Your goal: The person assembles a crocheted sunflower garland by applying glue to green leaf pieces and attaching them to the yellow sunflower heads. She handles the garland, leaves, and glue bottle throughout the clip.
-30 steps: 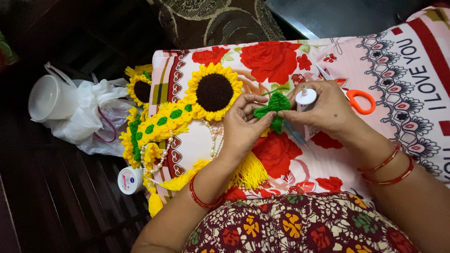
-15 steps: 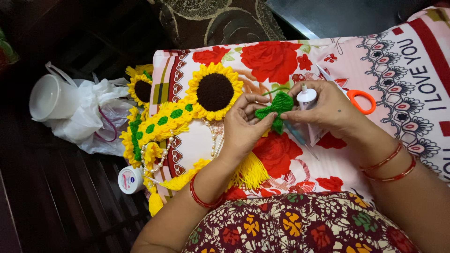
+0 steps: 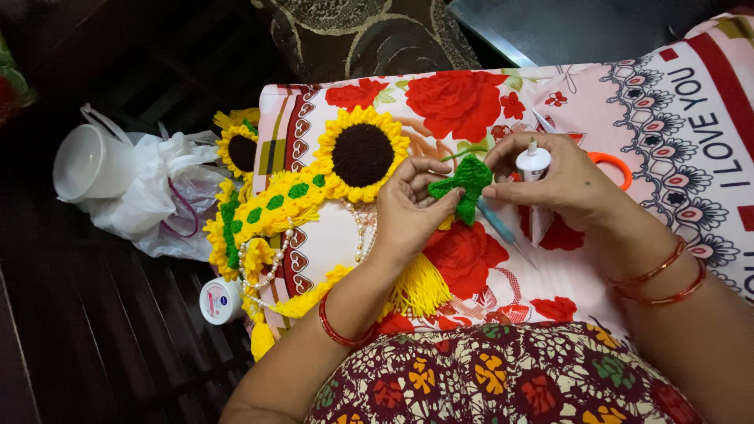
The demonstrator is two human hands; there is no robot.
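Left hand (image 3: 408,208) pinches green crochet leaf (image 3: 463,185) | right hand (image 3: 561,184) clasps glue tube (image 3: 533,161) | risk: glue may drip onto floral cushion (image 3: 471,102).

Left hand (image 3: 408,206) and right hand (image 3: 559,184) both pinch a green crochet leaf (image 3: 465,185) over a floral pillow (image 3: 628,102). Right hand also grips a small white glue tube (image 3: 533,161), nozzle up. Orange scissors (image 3: 613,166) just behind it, partly hidden. Crochet sunflower (image 3: 362,154) with yellow-green garland (image 3: 267,208) left of the hands. White cup (image 3: 88,161) on plastic bag (image 3: 169,196); small white jar (image 3: 221,301) on the dark slatted floor.
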